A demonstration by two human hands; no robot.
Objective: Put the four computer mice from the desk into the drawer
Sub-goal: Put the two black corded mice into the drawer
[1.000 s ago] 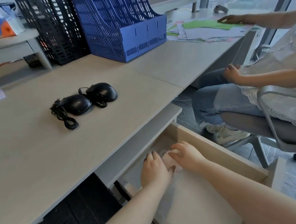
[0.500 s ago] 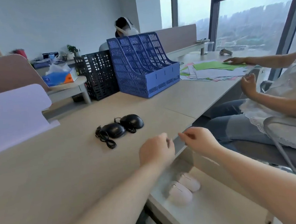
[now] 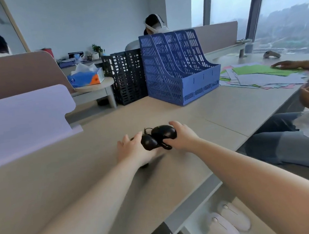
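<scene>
Two black wired mice sit side by side on the beige desk [image 3: 65,183]. My left hand [image 3: 132,151] is closed around the left black mouse [image 3: 148,142]. My right hand [image 3: 183,137] grips the right black mouse [image 3: 164,132], with a loop of cable showing under it. Both hands are at desk height. Below the desk's front edge the drawer [image 3: 264,225] stands open, and two pale pink mice lie in it next to each other: one nearer the left [image 3: 222,227], one to its right [image 3: 234,215].
A blue file rack [image 3: 179,70] and a black one [image 3: 126,76] stand at the back of the desk. A tissue box [image 3: 86,78] rests on a small shelf. A seated person [image 3: 295,140] is close on the right, hands over coloured papers [image 3: 263,75].
My hands left the drawer, rose over the desk edge and reached forward. Each has closed on a black mouse. The two pink mice stay in the drawer.
</scene>
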